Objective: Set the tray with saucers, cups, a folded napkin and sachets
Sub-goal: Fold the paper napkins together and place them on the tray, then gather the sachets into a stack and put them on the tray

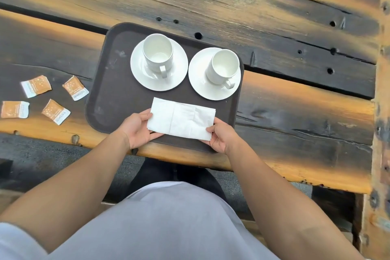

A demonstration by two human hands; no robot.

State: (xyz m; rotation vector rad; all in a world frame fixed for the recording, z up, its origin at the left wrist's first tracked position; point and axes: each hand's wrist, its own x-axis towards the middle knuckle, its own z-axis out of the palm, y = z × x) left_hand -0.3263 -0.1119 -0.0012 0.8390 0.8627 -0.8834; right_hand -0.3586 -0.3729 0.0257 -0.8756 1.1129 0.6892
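Observation:
A dark brown tray (105,91) lies near the table's front edge. On its far half stand two white saucers, the left saucer (137,69) and the right saucer (197,82), each bearing an upright empty white cup: left cup (157,53), right cup (224,65). A folded white napkin (181,119) lies across the tray's near half. My left hand (138,129) grips its left end and my right hand (221,136) pinches its right end. Several orange-and-white sachets (75,87) lie on the table left of the tray.
The table (295,101) is made of dark, weathered wooden planks with holes and gaps. Its front edge runs just below the tray. A wooden post (382,112) rises along the right side. My grey shirt fills the bottom of the view.

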